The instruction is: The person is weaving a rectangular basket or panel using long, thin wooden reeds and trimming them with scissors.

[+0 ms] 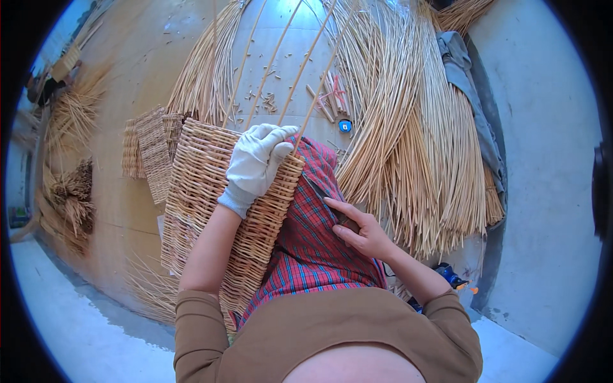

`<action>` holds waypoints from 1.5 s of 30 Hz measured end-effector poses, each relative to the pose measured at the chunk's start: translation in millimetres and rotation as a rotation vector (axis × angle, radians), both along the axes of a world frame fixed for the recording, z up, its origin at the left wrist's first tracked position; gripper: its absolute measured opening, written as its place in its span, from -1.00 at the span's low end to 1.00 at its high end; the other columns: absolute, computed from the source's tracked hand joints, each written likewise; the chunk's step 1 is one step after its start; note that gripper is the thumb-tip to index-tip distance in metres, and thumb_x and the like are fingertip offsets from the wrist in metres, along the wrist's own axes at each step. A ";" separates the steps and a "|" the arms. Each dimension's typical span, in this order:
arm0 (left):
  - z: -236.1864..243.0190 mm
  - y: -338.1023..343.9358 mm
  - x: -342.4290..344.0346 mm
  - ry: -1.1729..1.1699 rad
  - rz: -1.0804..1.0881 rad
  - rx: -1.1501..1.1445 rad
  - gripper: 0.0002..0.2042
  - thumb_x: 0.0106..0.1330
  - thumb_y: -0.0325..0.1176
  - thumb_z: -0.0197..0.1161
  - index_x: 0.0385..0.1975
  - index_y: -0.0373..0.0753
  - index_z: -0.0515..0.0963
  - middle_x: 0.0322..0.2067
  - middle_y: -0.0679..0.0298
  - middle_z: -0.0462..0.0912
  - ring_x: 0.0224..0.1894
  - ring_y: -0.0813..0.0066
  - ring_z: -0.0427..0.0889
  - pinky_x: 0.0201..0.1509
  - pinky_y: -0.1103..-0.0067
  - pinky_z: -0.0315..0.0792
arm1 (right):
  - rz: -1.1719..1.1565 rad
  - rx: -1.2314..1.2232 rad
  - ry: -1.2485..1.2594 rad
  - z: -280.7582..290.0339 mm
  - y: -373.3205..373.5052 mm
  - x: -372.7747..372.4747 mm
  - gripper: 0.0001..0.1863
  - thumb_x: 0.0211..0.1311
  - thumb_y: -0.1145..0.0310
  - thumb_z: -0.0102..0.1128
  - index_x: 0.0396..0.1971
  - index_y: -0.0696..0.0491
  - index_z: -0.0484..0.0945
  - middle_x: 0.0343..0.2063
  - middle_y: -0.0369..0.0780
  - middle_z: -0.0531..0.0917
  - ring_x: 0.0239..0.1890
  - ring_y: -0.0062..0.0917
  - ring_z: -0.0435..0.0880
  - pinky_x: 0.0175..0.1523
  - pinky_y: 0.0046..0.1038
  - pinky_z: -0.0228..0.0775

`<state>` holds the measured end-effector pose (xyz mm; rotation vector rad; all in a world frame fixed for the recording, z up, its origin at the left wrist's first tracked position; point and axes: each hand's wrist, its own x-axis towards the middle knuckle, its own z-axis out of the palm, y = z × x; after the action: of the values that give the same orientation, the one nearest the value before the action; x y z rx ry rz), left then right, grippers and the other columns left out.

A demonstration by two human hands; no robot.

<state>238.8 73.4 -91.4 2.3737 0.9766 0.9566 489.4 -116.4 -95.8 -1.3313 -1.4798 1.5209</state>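
Observation:
A woven wicker panel (211, 172) lies tilted across my lap at the left, several long rods (306, 64) rising from its far edge. My left hand (255, 159), in a white knit glove, rests over the panel's far right corner. Its thumb and forefinger close round the rod there. My bare right hand (361, 230) is closed round the dark handle of a narrow-bladed knife (348, 222), whose blade points away to the left, over the red plaid cloth (325, 262) on my lap. My palm hides part of the handle.
Large bundles of pale wicker rods (408, 140) spread over the floor at the right. Smaller woven panels (153, 147) lie beyond mine at the left. Short cut sticks (329, 96), a blue round tape measure (345, 125) and scattered offcuts (265, 102) are ahead.

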 end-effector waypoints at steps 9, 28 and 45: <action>-11.9 9.8 9.7 -0.165 -0.038 -0.031 -0.65 0.63 -0.12 0.10 0.00 -0.26 0.71 -0.15 0.10 0.76 -0.06 0.08 0.70 0.12 0.33 0.54 | -0.053 0.338 -0.181 15.1 6.9 3.6 -0.39 0.47 0.38 0.24 0.49 -0.04 0.42 0.02 -0.28 0.76 -0.21 -0.73 0.59 0.07 -0.54 0.48; -2.7 5.4 -1.5 0.018 -0.071 0.144 -0.69 0.58 -0.14 0.07 -0.24 -0.12 0.73 -0.20 0.26 0.76 -0.04 0.19 0.69 0.42 0.15 0.37 | 0.206 0.097 -0.314 44.4 44.3 31.9 -0.52 0.40 0.31 0.34 0.30 -0.17 0.64 0.12 -0.25 0.78 -0.08 -0.43 0.84 0.07 -0.45 0.64; -7.9 -8.2 -9.1 0.222 -0.067 0.112 -0.57 0.57 -0.13 -0.04 0.14 -0.20 0.69 0.14 0.16 0.69 0.21 0.13 0.58 0.60 0.06 0.12 | 0.507 -0.186 -0.501 94.4 110.3 39.2 -0.46 0.29 0.24 0.34 0.30 -0.38 0.64 -0.29 -0.12 0.82 -0.53 -0.34 0.70 -0.25 -0.29 0.59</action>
<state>229.7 65.2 -99.3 2.6327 0.9363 0.7536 528.6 -6.1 -1.4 -1.6104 -2.1616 1.7435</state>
